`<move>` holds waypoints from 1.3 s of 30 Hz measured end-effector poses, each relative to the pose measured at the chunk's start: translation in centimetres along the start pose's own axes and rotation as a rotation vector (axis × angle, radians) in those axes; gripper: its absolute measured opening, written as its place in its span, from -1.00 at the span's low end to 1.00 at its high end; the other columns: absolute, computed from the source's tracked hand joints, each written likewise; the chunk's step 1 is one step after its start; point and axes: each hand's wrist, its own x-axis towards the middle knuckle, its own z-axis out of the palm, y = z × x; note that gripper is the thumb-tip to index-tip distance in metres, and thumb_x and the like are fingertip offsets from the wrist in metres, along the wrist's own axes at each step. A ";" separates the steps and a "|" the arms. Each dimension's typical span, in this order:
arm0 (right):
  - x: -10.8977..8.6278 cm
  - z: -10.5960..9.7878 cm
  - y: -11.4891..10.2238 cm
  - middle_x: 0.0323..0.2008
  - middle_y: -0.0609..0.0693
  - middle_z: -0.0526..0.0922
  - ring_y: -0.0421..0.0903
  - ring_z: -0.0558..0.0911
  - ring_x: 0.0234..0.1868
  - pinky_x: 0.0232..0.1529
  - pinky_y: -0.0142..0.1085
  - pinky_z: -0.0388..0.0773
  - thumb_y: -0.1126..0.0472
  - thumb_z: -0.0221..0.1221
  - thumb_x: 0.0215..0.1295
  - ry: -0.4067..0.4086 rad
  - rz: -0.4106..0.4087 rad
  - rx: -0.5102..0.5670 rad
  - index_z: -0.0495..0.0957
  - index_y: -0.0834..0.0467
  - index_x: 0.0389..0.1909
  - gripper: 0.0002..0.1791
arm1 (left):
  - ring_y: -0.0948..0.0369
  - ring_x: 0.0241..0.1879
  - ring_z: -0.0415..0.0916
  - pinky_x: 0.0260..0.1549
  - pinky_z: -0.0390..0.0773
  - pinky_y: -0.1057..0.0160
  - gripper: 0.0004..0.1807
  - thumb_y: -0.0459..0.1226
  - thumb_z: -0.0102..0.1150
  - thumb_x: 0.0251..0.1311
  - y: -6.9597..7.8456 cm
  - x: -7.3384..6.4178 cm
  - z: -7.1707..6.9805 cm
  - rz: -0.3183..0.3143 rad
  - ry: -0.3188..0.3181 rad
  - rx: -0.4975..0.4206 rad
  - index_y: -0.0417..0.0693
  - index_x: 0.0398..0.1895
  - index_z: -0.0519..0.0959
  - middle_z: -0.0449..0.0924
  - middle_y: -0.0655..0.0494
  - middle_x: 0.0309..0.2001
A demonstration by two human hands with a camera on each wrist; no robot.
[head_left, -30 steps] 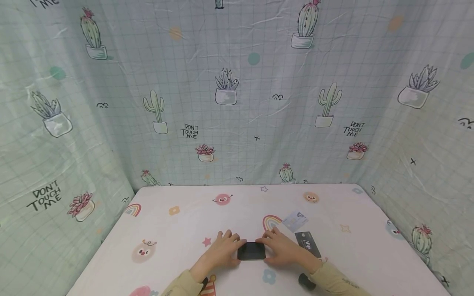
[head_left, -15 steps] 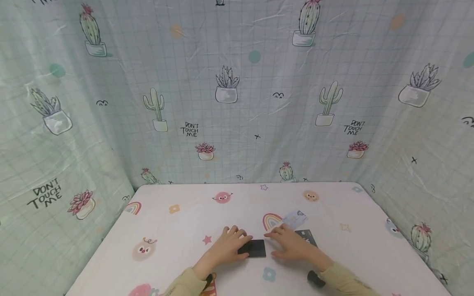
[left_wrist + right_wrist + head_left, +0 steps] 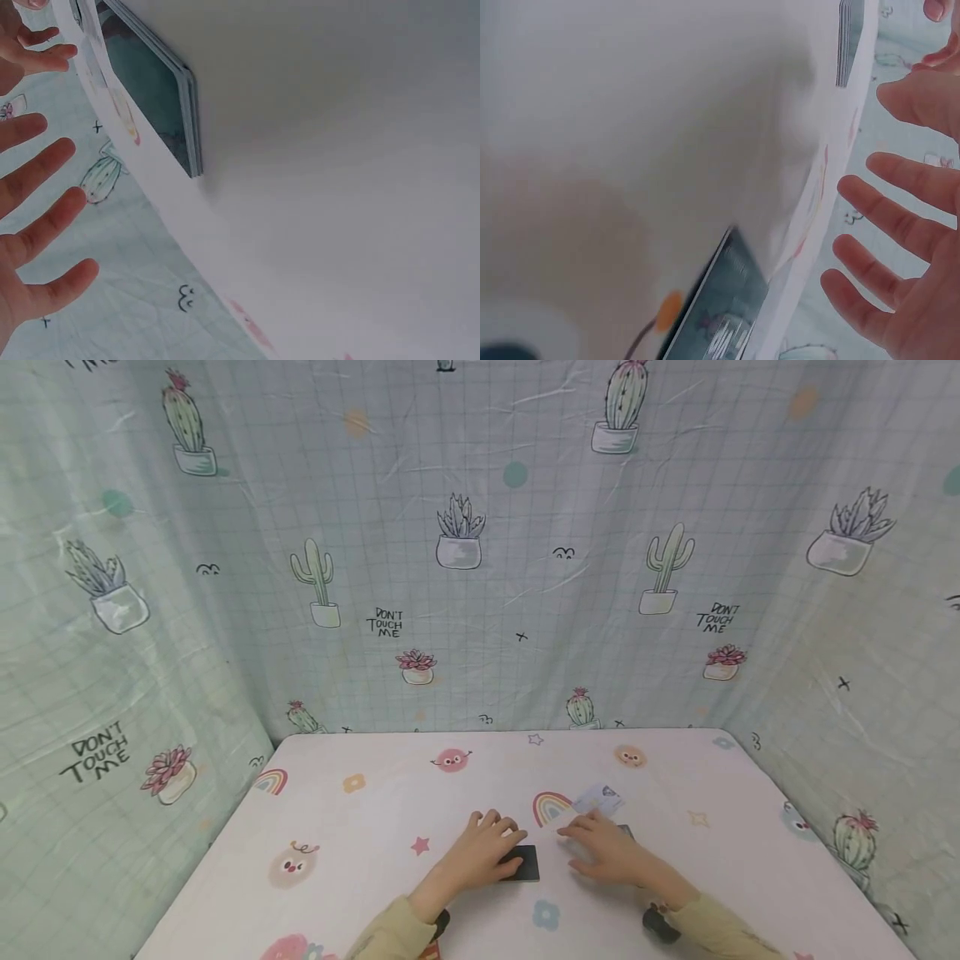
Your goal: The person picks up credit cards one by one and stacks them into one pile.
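Observation:
A short stack of dark cards (image 3: 531, 866) lies on the table in front of me, its layered edges showing in the left wrist view (image 3: 154, 90). My left hand (image 3: 480, 853) hovers over the stack's left part, fingers spread and apart from it. Farther right, my right hand (image 3: 611, 853) is held over a black card (image 3: 626, 832), hiding most of it in the head view. Its fingers are spread too and hold nothing. In the right wrist view the black card (image 3: 724, 311) lies flat below that hand.
A pale blue-white card (image 3: 598, 798) lies beyond my right hand, beside a printed rainbow. The white tablecloth (image 3: 375, 835) has cartoon prints. Cactus-patterned curtains (image 3: 517, 685) enclose the table at the back and both sides. Black straps (image 3: 660, 925) sit at my wrists.
Both hands have let go of the card stack's ends. My right hand has moved right, over the black card; my left hand has shifted right and covers more of the stack.

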 end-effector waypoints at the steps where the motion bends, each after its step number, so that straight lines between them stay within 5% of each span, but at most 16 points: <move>1: -0.1 -0.1 0.1 -0.16 -0.14 0.51 -0.22 0.34 -0.19 -0.19 -0.28 0.41 0.05 0.23 0.00 0.009 0.005 -0.001 0.48 0.07 -0.03 -0.55 | 0.22 -0.15 0.35 -0.20 0.32 0.16 -0.65 0.01 0.05 0.11 0.1 0.2 0.0 -0.003 0.004 0.007 0.14 -0.05 0.50 0.52 0.24 -0.15; 22: -1.6 -1.6 2.8 -0.20 -0.05 0.56 -0.13 0.42 -0.19 -0.15 -0.19 0.44 0.12 0.23 0.01 0.063 0.113 -0.053 0.54 0.13 -0.11 -0.63 | 0.23 -0.21 0.34 -0.18 0.33 0.12 -0.70 0.00 0.05 0.10 2.3 3.7 0.9 -0.045 0.104 0.074 0.17 -0.12 0.50 0.52 0.26 -0.21; 27: -1.9 -1.9 3.3 -0.18 -0.04 0.56 -0.12 0.42 -0.18 -0.14 -0.17 0.44 0.12 0.22 0.01 0.040 0.167 -0.045 0.53 0.13 -0.10 -0.62 | 0.22 -0.20 0.34 -0.19 0.33 0.12 -0.71 0.02 0.07 0.08 2.7 4.6 1.2 -0.038 0.127 0.104 0.17 -0.16 0.49 0.51 0.26 -0.22; 34: -2.0 -1.8 4.4 -0.16 -0.05 0.55 -0.16 0.38 -0.21 -0.20 -0.22 0.43 0.10 0.20 0.02 0.011 0.221 -0.077 0.51 0.11 -0.07 -0.60 | 0.21 -0.13 0.35 -0.11 0.35 0.09 -0.67 0.02 0.00 0.14 3.4 6.0 1.4 -0.060 0.083 0.081 0.16 -0.07 0.48 0.51 0.25 -0.14; 39: -2.0 -1.4 5.6 -0.20 -0.04 0.56 -0.14 0.41 -0.23 -0.22 -0.21 0.44 0.09 0.23 -0.01 0.015 0.234 -0.134 0.53 0.10 -0.10 -0.60 | 0.22 -0.15 0.37 -0.19 0.35 0.16 -0.67 0.02 0.02 0.12 3.8 6.9 2.1 -0.052 0.139 0.089 0.14 -0.10 0.50 0.52 0.24 -0.15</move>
